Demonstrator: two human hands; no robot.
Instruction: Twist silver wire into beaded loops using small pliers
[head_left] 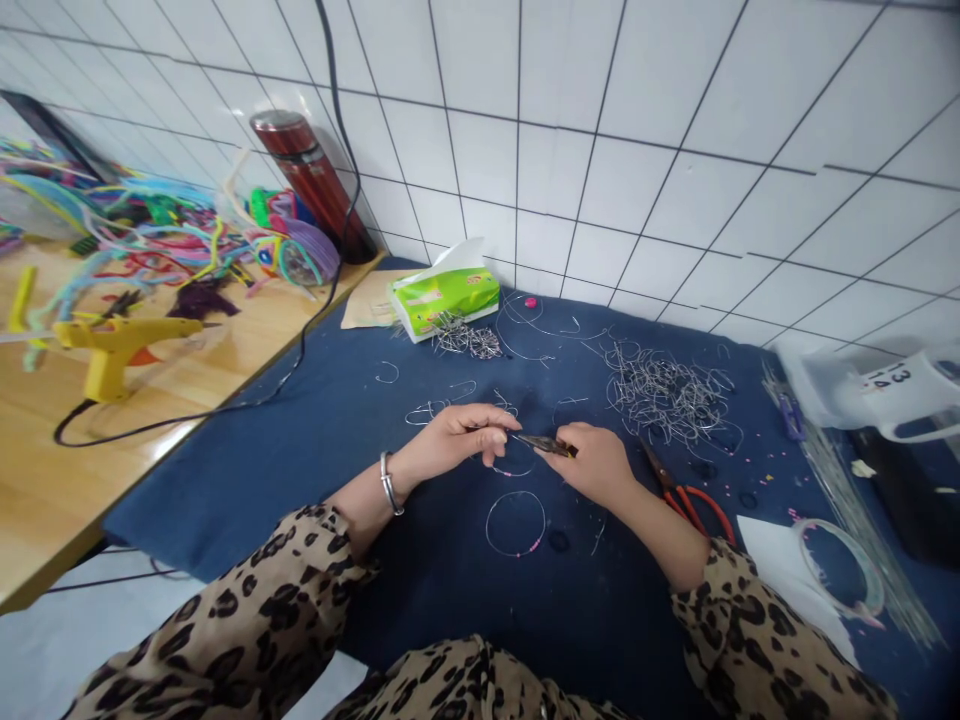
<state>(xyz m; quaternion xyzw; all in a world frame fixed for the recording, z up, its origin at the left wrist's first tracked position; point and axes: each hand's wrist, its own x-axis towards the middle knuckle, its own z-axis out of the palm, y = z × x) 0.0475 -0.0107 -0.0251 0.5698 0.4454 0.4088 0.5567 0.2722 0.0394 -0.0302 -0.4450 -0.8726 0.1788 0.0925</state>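
My right hand (600,462) is closed round a pair of pliers (541,443), whose dark jaws point left. Just left of the jaw tips, my left hand (457,440) pinches a thin wire, with its thumb and forefinger pressed together. A curved wire with pink beads (512,473) hangs beneath the fingers, apparently part of the same piece. Nearer my body, a round wire ring (516,524) with a few pink beads lies on the dark blue cloth (442,600).
A heap of bent wires (667,390) and red-handled pliers (694,505) lie to the right, near long straight wires (862,510). Behind stands a green tissue pack (446,300). On the left wooden table are a yellow glue gun (112,350), a red flask (315,185) and coloured pipe cleaners (172,230).
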